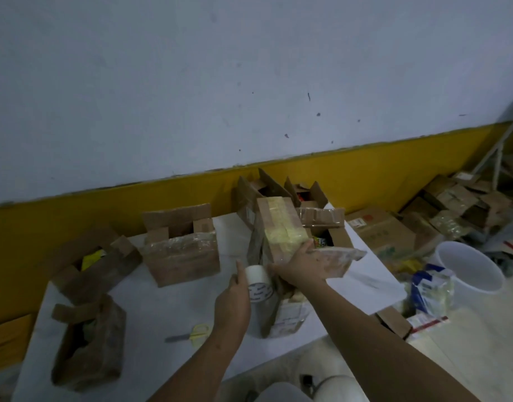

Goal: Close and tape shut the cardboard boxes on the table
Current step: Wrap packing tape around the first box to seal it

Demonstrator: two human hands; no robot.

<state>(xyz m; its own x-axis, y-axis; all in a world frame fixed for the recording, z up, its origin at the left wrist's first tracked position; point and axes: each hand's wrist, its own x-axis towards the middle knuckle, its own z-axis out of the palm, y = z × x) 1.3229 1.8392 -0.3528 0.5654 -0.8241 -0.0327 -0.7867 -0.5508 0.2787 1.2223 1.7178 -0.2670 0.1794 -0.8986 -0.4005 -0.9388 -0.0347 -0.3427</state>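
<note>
A white-covered table (168,309) carries several brown cardboard boxes. My left hand (235,297) grips a roll of clear tape (259,282) near the table's middle. My right hand (304,262) holds the near end of a taped flap (281,224) on the tall box (281,311) in front of me. Its other flap (339,256) sticks out to the right. Open boxes stand at the left (95,265), at the back middle (181,250) and at the front left (89,343). Another open box (333,224) sits behind the tall one.
Yellow-handled scissors (194,333) lie on the table near my left forearm. A white bucket (470,268) and a blue-and-white packet (429,288) stand on the floor at right, with a heap of cartons (452,204) by the yellow-banded wall.
</note>
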